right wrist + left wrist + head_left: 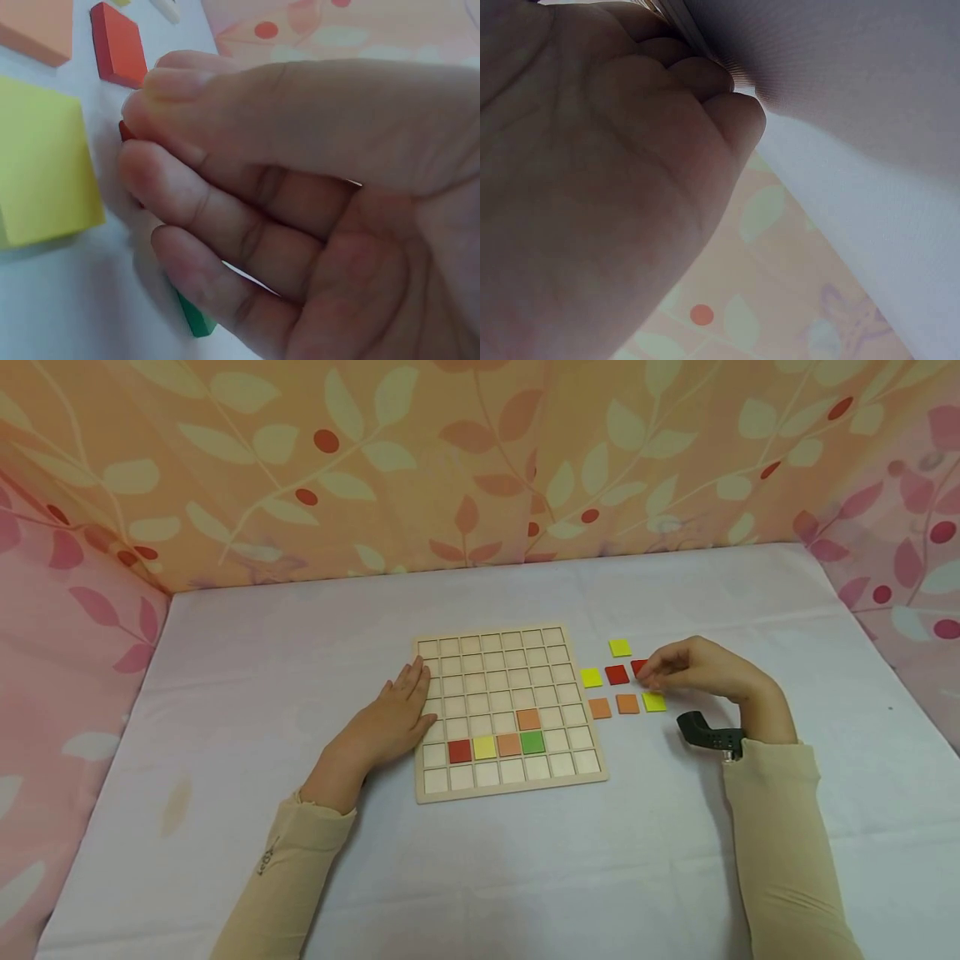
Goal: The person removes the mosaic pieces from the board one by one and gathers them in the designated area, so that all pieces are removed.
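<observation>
My left hand [390, 722] lies on the left edge of the wooden grid board [510, 781], its fingers straight. In the left wrist view the left palm [607, 180] fills much of the picture. Right of the board, my right hand [708, 668] hovers with its fingertips over a red tile [640, 667], which they partly cover. Thumb and forefinger tips meet in the right wrist view; no tile shows between them. Another red tile [617, 675] lies beside it, and a yellow tile [654, 702] is just below. Behind the fingers a green tile [195, 315] peeks out.
The board bears a red tile [459, 751], a yellow tile [484, 747], a green tile [532, 742] and two orange tiles. Loose orange tiles [627, 703] and more yellow tiles [619, 647] lie right of the board. A black device [705, 732] sits at the right wrist.
</observation>
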The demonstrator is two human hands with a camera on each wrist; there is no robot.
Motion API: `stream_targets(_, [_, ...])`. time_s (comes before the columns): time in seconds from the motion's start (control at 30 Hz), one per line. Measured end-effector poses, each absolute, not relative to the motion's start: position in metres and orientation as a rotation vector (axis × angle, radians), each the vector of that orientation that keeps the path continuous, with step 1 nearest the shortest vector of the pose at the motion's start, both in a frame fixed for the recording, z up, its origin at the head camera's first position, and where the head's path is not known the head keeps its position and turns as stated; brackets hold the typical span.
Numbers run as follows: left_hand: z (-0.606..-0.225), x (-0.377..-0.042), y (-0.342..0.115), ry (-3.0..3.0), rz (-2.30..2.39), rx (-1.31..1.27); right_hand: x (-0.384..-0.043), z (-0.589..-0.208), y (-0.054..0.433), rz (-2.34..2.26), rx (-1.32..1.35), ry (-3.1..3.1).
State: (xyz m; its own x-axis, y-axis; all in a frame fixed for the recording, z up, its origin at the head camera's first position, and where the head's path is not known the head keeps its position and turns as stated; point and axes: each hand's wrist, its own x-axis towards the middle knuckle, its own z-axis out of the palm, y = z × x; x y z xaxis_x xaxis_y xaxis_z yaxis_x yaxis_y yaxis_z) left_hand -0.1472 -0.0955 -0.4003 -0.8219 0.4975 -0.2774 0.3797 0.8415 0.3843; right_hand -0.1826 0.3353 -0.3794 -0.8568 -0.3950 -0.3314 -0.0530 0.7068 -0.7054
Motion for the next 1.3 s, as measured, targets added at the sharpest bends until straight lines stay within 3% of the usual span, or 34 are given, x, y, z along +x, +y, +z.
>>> stream_targets(0.6, [-0.402, -0.148, -0.096, 2.646, 0.431, 0.642, -0.186, -0.386, 0.304, -1.277, -0.441, 2.322])
stream_targets(1.3, [-0.404, -0.148, -0.097, 2.654, 0.433, 0.667, -0.179, -0.389, 0.256, -1.279, -0.533, 2.303])
